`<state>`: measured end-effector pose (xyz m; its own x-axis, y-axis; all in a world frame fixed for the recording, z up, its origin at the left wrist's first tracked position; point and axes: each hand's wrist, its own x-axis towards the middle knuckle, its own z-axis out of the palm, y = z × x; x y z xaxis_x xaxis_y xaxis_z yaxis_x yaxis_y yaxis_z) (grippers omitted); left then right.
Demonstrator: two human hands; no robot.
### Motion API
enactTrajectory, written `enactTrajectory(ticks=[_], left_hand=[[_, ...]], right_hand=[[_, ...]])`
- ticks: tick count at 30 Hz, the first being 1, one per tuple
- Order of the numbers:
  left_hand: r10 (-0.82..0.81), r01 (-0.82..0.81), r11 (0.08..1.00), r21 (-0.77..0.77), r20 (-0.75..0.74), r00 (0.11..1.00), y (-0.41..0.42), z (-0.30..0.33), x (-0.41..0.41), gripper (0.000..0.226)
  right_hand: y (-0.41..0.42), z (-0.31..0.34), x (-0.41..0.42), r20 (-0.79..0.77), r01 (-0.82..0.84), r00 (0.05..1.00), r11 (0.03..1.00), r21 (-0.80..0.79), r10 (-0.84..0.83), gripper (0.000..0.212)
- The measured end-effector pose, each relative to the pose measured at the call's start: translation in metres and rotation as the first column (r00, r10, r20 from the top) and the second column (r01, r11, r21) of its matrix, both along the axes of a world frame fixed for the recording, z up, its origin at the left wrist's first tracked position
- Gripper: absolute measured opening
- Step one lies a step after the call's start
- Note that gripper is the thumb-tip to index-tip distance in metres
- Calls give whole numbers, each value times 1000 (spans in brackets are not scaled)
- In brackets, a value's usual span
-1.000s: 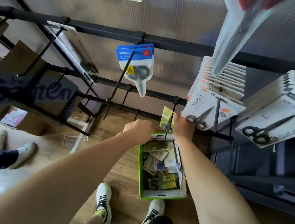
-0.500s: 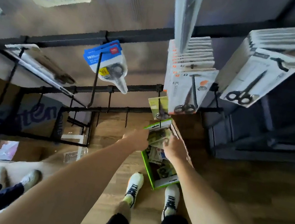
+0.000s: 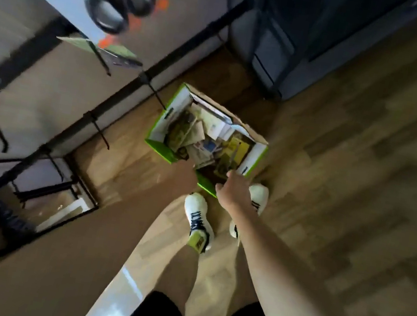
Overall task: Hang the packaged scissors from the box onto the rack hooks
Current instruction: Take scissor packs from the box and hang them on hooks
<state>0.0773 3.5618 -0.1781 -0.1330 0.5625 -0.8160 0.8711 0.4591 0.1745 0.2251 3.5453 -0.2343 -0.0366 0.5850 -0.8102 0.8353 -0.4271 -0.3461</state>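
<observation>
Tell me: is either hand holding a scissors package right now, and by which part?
Neither visibly. The right hand hangs open over the green box; the left hand reaches its near edge, fingers hidden, so cannot tell.

Single head view, looking steeply down, tilted; box [image 3: 160,146] on floor [image 3: 364,185] below, rack [image 3: 116,102] close at left.

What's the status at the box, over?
Both hands at the green box rim: left hand unclear, right hand open, empty. Packaged scissors still inside. Nothing in the way.
</observation>
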Motion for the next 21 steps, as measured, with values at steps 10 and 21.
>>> enactTrajectory(ticks=[10, 21], left_hand=[[-93, 89, 993, -80, -38, 995, -8, -168, -14, 40], [-127, 123, 989, -79, -55, 990, -9, -314, -25, 33]], right_hand=[[-12, -137, 0, 1, 176, 984, 983, -46, -176, 40], [-4, -272, -13, 19, 212, 977, 975, -65, -212, 43]])
